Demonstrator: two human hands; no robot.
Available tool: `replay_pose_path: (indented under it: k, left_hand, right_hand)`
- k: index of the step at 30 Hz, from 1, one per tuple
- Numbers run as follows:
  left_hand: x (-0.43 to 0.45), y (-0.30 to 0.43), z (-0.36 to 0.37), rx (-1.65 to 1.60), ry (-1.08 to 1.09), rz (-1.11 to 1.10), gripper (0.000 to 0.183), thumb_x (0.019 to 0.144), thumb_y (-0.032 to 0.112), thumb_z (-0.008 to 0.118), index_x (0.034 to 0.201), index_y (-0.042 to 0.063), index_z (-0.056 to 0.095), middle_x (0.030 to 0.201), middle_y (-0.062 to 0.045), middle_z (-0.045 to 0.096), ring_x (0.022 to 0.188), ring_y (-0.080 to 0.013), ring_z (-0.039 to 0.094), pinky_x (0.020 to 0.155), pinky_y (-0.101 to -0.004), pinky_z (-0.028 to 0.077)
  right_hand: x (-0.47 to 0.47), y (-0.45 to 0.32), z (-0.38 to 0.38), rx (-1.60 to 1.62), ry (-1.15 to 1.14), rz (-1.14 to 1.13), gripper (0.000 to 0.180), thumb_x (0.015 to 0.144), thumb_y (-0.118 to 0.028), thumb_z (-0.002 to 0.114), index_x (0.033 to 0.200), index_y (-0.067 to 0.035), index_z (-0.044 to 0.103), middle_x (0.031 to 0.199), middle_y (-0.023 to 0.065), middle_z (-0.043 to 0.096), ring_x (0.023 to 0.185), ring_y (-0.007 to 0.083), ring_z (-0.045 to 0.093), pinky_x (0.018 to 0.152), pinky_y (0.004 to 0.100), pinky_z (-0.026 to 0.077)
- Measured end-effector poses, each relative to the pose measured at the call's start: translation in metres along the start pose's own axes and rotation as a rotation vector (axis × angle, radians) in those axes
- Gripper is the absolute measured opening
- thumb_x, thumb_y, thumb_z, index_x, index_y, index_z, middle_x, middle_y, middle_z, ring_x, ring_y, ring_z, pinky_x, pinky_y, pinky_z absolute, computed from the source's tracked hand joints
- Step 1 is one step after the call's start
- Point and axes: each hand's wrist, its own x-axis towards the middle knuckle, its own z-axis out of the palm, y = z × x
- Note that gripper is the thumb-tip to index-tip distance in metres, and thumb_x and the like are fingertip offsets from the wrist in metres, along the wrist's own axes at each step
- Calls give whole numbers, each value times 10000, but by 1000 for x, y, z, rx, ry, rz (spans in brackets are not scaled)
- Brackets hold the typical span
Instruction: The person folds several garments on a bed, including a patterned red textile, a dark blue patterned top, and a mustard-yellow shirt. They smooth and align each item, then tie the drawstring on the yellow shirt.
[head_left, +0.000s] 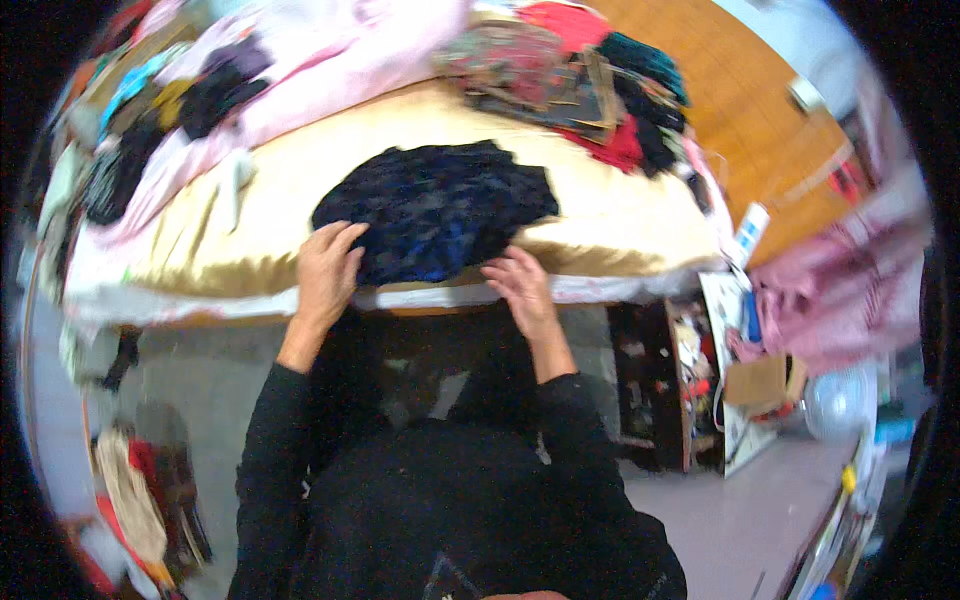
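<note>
A dark blue and black patterned garment (439, 210) lies bunched on the bed's shiny gold cover (281, 169), close to the front edge. At the garment's lower left corner is my left hand (328, 262), its fingers bent over the fabric's edge; whether they pinch it is not clear. My right hand (523, 289) is beside the lower right edge, fingers spread and apart, with nothing seen in it. Both arms reach forward in black sleeves.
Heaped clothes (555, 82) lie at the bed's back right, with more clothes (217, 90) and pink bedding (345, 67) at the back left. Right of the bed stand a dark cabinet (649, 382), a cardboard box (757, 384) and a pink cloth (840, 285). A chair (169, 480) is at lower left.
</note>
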Motion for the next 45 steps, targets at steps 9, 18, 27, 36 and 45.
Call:
replay_pose_path:
  k: [9,18,27,36,45]
  left_hand:
    - [66,28,32,-12,7,105,300,841,88,692,1139,99,657,1120,-134,651,1063,-326,604,910,-405,460]
    - [107,10,107,285,-351,5,510,911,422,623,1361,195,544,1332,-102,568,1230,-296,518,968,-530,399]
    - [94,-4,121,408,-298,-16,446,954,420,564,1352,219,557,1351,-73,569,1281,-264,489,1026,-504,358]
    - [89,-1,121,350,-261,-15,425,959,395,564,1339,205,568,1363,-81,561,1297,-262,477,1049,-491,346]
    - [87,-1,125,342,-221,2,407,964,376,557,1327,194,573,1353,-78,562,1291,-263,477,1051,-472,340]
  right_hand:
    - [-16,-18,-12,43,-20,-47,478,968,-295,610,1351,-38,481,1194,119,627,1051,207,641,909,346,503]
    - [-14,-21,-5,-33,-39,-24,330,992,-281,585,1229,-52,559,1162,104,642,1033,187,648,890,324,507]
    - [-54,-157,175,291,-892,-633,304,939,-337,647,940,-34,631,1013,153,658,919,218,644,842,338,503]
    - [-81,-141,270,437,-1243,-696,269,912,-304,643,925,-36,638,972,151,650,892,238,639,818,352,504]
    - [-92,-117,307,408,-1331,-676,235,885,-271,640,911,-38,645,932,149,642,865,259,634,795,366,506]
